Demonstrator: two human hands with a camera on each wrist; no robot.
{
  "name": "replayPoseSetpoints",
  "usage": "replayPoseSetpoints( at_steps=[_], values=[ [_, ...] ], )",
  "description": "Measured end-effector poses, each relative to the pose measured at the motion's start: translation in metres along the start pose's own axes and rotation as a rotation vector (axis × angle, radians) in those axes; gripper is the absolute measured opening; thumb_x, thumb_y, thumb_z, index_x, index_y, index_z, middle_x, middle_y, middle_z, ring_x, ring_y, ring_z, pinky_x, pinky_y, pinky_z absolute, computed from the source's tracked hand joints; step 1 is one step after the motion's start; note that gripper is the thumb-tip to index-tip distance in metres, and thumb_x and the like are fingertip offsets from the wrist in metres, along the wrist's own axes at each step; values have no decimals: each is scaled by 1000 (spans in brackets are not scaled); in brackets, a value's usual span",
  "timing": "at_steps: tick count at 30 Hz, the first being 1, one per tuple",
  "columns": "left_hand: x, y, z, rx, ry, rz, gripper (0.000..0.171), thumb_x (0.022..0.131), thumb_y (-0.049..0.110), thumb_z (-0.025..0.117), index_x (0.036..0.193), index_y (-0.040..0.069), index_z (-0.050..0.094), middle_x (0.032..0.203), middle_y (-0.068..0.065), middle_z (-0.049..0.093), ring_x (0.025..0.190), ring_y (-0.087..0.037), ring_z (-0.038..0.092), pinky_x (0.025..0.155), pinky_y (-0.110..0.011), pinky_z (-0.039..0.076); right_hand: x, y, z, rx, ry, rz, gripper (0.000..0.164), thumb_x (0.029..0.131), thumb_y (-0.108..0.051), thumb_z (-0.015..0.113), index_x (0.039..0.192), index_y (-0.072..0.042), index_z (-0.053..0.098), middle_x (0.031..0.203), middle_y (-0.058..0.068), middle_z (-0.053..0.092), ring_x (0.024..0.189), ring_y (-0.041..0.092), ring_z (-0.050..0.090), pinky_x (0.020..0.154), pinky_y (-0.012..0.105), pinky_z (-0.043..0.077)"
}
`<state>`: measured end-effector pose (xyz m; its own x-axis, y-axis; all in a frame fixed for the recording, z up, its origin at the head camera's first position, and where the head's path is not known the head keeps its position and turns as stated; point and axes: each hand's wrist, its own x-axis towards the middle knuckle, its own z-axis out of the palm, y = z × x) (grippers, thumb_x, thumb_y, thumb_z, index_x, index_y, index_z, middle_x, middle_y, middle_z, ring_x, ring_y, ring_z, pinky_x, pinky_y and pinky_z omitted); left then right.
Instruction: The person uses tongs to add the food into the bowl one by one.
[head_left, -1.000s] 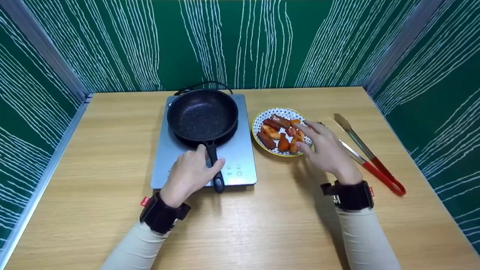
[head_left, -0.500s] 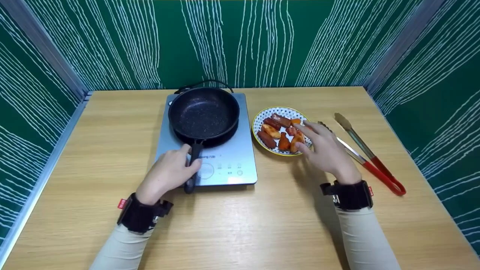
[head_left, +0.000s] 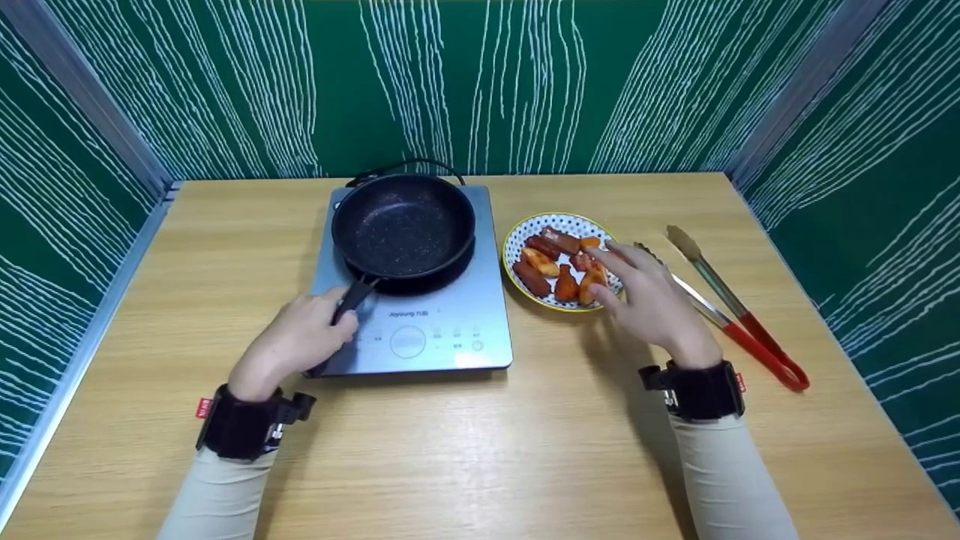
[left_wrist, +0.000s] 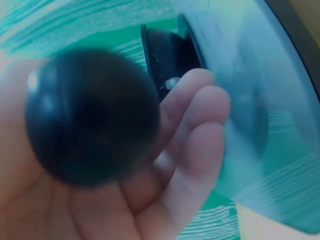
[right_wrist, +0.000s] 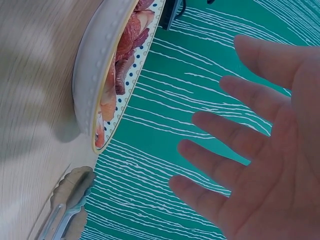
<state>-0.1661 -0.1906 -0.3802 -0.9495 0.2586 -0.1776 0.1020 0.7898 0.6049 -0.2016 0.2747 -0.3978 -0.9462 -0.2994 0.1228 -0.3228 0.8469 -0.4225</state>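
A black frying pan (head_left: 403, 225) rests on the silver induction cooktop (head_left: 457, 300), its handle angled toward the near left. My left hand (head_left: 296, 337) grips that handle; in the left wrist view the round handle end (left_wrist: 92, 117) lies in the palm with the fingers (left_wrist: 202, 150) curled beside it. Over the right rim of a dotted, yellow-edged plate (head_left: 525, 232) hovers my right hand (head_left: 656, 307), fingers spread and holding nothing. Several pieces of browned food (head_left: 559, 262) lie on the plate, partly hidden by that hand. The right wrist view shows the straight fingers (right_wrist: 225, 132) apart from the plate.
Red-handled metal tongs (head_left: 757, 337) lie on the wooden table (head_left: 480, 457), right of the plate and partly behind the right hand. A black cord (head_left: 412, 160) runs behind the cooktop. Green patterned walls (head_left: 480, 90) enclose the back and sides.
My left hand has swung the pan's handle leftward, from nearly straight toward me to the near left. The pan body stays over the cooktop. The right hand has barely moved.
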Motion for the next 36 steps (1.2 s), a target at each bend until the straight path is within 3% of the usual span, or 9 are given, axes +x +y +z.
replayPoseSetpoints(
  at_steps=[5, 10, 17, 20, 26, 36],
  values=[
    [1, -9, -5, -22, -20, 13, 43, 111, 20, 40, 150, 2, 48, 93, -10, 68, 75, -19, 63, 65, -36, 45, 0, 0, 0, -1, -4, 2, 57, 109, -29, 63, 162, -17, 44, 167, 24, 34, 153, 50, 29, 119, 72, 25],
    [3, -18, -6, -23, -11, 32, 48, 114, 22, 38, 159, 5, 40, 88, -9, 58, 72, -22, 57, 66, -37, 44, 0, 0, 0, -6, -10, 7, 57, 109, -29, 63, 162, -16, 45, 167, 24, 33, 154, 51, 27, 119, 73, 24],
    [4, -29, -5, 59, 107, 102, 31, 115, 21, 44, 139, 4, 54, 84, -9, 48, 75, -28, 51, 68, -40, 38, 0, 0, 2, -35, -5, -21, 57, 108, -27, 65, 160, -15, 47, 165, 25, 37, 153, 52, 29, 120, 72, 22],
    [5, -30, -4, 77, 156, 63, 25, 116, 29, 46, 127, 9, 56, 82, -9, 47, 76, -29, 52, 67, -40, 36, 0, -1, 2, -28, -14, -17, 57, 108, -27, 65, 161, -15, 47, 165, 25, 36, 153, 52, 28, 120, 73, 21],
    [8, -28, 5, 108, 237, -6, 25, 114, 37, 50, 119, 12, 56, 78, -6, 46, 71, -28, 51, 62, -37, 31, 0, 0, 1, 0, -27, 0, 57, 109, -29, 63, 162, -15, 45, 167, 26, 33, 154, 53, 25, 119, 75, 21],
    [9, -29, 4, 131, 216, 14, 24, 115, 33, 50, 120, 10, 54, 80, -8, 47, 74, -30, 52, 62, -38, 32, -3, 6, -12, 19, 27, 13, 61, 107, -29, 67, 162, -18, 45, 167, 23, 34, 153, 49, 32, 117, 72, 27]
  ],
)
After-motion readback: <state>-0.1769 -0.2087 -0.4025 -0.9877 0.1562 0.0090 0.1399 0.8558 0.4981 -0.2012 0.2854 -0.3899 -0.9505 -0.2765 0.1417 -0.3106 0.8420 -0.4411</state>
